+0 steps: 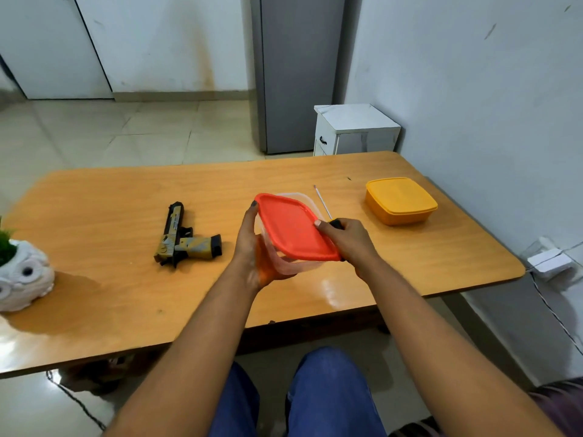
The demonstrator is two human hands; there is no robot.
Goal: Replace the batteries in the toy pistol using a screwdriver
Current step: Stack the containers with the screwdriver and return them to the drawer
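Note:
The toy pistol (186, 239), tan and black, lies on its side on the wooden table (110, 200), left of my hands. My left hand (252, 247) grips a clear plastic container (284, 263) from its left side and holds it tilted above the table. Its red lid (295, 230) sits on top. My right hand (347, 244) grips the black handle of a screwdriver (323, 205), whose thin metal shaft points away from me. My right thumb rests on the lid's right edge. What is inside the container is hidden.
A closed yellow box (400, 200) stands at the table's right side. A white owl-shaped planter (22, 279) sits at the left edge. Beyond the table are a white cabinet (353, 130) and a grey fridge. My knees are below the near edge.

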